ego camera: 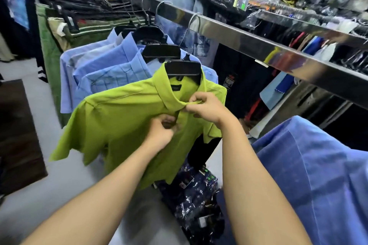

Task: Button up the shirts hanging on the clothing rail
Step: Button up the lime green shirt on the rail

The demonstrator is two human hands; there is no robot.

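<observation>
**A:** Where did the green shirt (123, 117) hang?
**B:** On a black hanger (183, 68) from the steel rail (239, 40), foremost before the blue shirts (103, 69).
**A:** And the grips?
**B:** Left grip (161, 133) pinched the placket (177, 114); right grip (207, 109) pinched the collar (167, 95) front.

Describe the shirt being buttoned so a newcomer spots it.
Find the shiny metal rail crossing the shop diagonally. Nearest in its row of shirts is the lime-green shirt on a black hanger. The left hand and right hand grip its front; only blue shirts hang behind.
</observation>
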